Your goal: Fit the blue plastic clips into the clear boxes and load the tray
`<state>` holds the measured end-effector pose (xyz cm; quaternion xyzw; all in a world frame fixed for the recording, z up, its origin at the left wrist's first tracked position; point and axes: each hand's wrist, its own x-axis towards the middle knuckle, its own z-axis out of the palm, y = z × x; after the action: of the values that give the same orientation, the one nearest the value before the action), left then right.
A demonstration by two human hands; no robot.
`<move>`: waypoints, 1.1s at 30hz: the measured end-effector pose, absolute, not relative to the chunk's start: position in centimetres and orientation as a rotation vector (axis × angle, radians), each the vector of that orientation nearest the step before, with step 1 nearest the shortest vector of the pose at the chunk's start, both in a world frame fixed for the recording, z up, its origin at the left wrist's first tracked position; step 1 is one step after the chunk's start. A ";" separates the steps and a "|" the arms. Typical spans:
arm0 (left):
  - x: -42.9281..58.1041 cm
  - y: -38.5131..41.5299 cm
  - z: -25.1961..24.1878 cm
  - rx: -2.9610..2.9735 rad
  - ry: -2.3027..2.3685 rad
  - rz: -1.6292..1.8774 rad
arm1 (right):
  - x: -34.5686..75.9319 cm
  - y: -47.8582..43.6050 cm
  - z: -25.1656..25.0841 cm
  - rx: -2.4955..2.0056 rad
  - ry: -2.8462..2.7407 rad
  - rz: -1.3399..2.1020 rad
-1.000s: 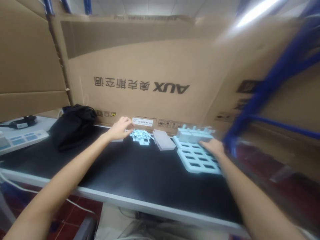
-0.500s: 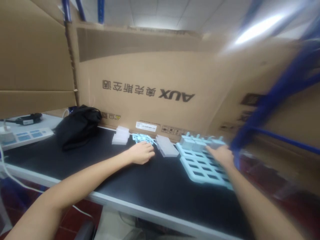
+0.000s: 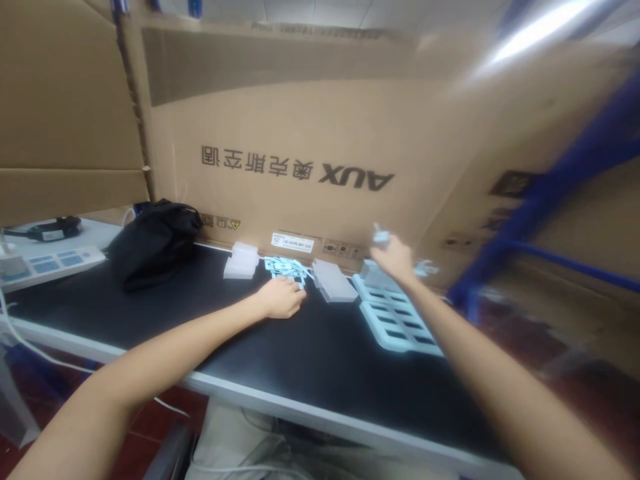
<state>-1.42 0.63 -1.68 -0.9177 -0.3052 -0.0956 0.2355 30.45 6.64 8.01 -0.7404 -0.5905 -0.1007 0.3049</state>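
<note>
My left hand [image 3: 281,297] rests on the black table [image 3: 260,347], fingers curled, just in front of a heap of small light-blue parts [image 3: 283,267]; whether it holds one is hidden. My right hand [image 3: 396,258] is raised above the far end of a light-blue slotted tray [image 3: 395,313] and pinches a small light-blue piece [image 3: 381,235]. Between the heap and the tray lies a translucent flat box [image 3: 333,281]. A second pale box [image 3: 241,260] lies left of the heap.
A large cardboard carton printed AUX [image 3: 320,153] stands upside down along the table's back. A black cloth bundle [image 3: 155,241] lies at the left, beyond it a white power strip [image 3: 50,261]. Blue shelf bars [image 3: 550,200] rise at the right.
My right hand has lifted off the tray with a small blue piece. My left hand came back from the pale box to the table in front of the heap.
</note>
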 end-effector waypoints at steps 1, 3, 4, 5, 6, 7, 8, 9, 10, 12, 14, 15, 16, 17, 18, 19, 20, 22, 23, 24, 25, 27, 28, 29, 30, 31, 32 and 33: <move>-1.4 0.5 -1.7 -2.517 -0.857 -0.261 | 28.6 7.2 7.8 -1.949 -1.656 -0.222; -1.5 0.5 -1.6 -2.519 -0.882 -0.266 | 24.9 7.8 7.5 -1.978 -1.800 -0.148; -1.5 0.5 -1.6 -2.521 -0.887 -0.273 | 23.2 7.9 7.4 -1.991 -1.874 -0.126; -1.5 0.5 -1.7 -2.526 -0.890 -0.281 | 21.7 7.9 7.2 -2.008 -1.941 -0.122; -1.5 0.5 -1.7 -2.529 -0.893 -0.290 | 20.4 7.7 7.1 -2.020 -2.007 -0.131; -1.5 0.6 -1.8 -2.531 -0.899 -0.298 | 19.2 7.6 7.0 -2.029 -2.073 -0.147; -1.5 0.6 -1.9 -2.530 -0.905 -0.305 | 18.2 7.4 6.9 -2.047 -2.136 -0.162; -1.4 0.6 -2.1 -2.528 -0.909 -0.312 | 17.4 7.3 6.8 -2.073 -2.197 -0.175; -1.3 0.6 -2.3 -2.526 -0.910 -0.318 | 16.7 7.2 6.7 -2.105 -2.249 -0.185; -1.1 0.7 -2.6 -2.520 -0.907 -0.334 | 15.6 7.1 6.6 -2.161 -2.326 -0.204; -1.0 0.8 -2.5 -2.519 -0.889 -0.355 | 14.9 7.1 6.5 -2.172 -2.358 -0.243; -1.2 0.9 -2.2 -2.528 -0.858 -0.363 | 14.6 7.0 6.6 -2.163 -2.363 -0.264; -1.5 1.2 -1.6 -2.542 -0.815 -0.374 | 14.4 7.0 6.7 -2.154 -2.364 -0.280; -2.1 1.5 -0.9 -2.557 -0.774 -0.394 | 14.3 6.8 6.9 -2.148 -2.362 -0.299; -3.0 2.0 -0.1 -2.577 -0.732 -0.424 | 14.2 6.7 7.1 -2.144 -2.358 -0.322; -4.1 2.5 0.8 -2.585 -0.746 -0.490 | 14.1 6.5 7.4 -2.142 -2.352 -0.346; -5.5 3.2 1.7 -2.575 -0.818 -0.587 | 14.1 6.3 7.7 -2.144 -2.347 -0.368; -8.7 4.8 3.2 -2.531 -1.009 -0.810 | 14.2 6.0 8.5 -2.145 -2.339 -0.409; -10.3 5.6 3.7 -2.495 -1.131 -0.916 | 14.2 5.9 8.8 -2.142 -2.335 -0.426; -11.9 6.5 3.9 -2.459 -1.268 -1.017 | 14.2 5.8 9.1 -2.136 -2.330 -0.441; -13.3 7.3 3.9 -2.403 -1.425 -1.131 | 14.2 5.7 9.3 -2.128 -2.323 -0.454; -15.4 8.7 3.4 -2.244 -1.794 -1.346 | 14.0 5.7 9.4 -2.104 -2.324 -0.465; -16.2 9.3 3.0 -2.167 -1.965 -1.430 | 13.9 5.7 9.3 -2.089 -2.339 -0.457; -16.7 9.7 2.6 -2.092 -2.116 -1.502 | 13.7 5.7 9.0 -2.071 -2.361 -0.444; -17.1 9.9 2.1 -2.028 -2.246 -1.559 | 13.5 5.7 8.6 -2.055 -2.384 -0.428; -17.4 10.1 1.7 -1.989 -2.345 -1.604 | 13.3 5.7 8.1 -2.042 -2.405 -0.411; -17.6 10.2 1.4 -1.972 -2.418 -1.642 | 13.1 5.8 7.6 -2.034 -2.419 -0.392; -17.7 10.2 1.1 -1.982 -2.470 -1.673 | 13.0 6.0 7.0 -2.032 -2.424 -0.374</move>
<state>-17.74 10.17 1.14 -0.5401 -0.6729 -0.4559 -0.2184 12.95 5.96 7.02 -0.6378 -0.7609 -0.1174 -0.0217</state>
